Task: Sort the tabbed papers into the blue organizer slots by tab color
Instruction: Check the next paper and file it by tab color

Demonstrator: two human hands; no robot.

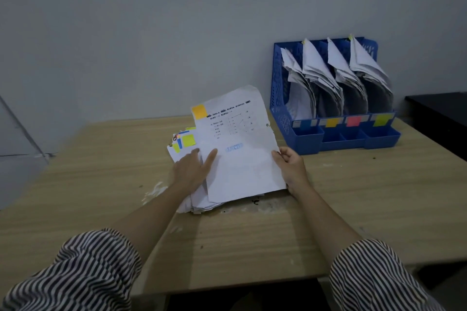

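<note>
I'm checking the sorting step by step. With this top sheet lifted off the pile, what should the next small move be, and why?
Probably carry the top sheet to the right, toward the blue organizer, and aim for the slot marked orange, second from the left. The sheet's tab is orange, the right hand already pinches its edge, and the left hand rests flat on the pile, steadying it.

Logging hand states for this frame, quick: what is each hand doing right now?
Left hand: open, straight fingers resting on the paper stack.
Right hand: closed, pinching the right edge of the orange-tabbed sheet.
</note>
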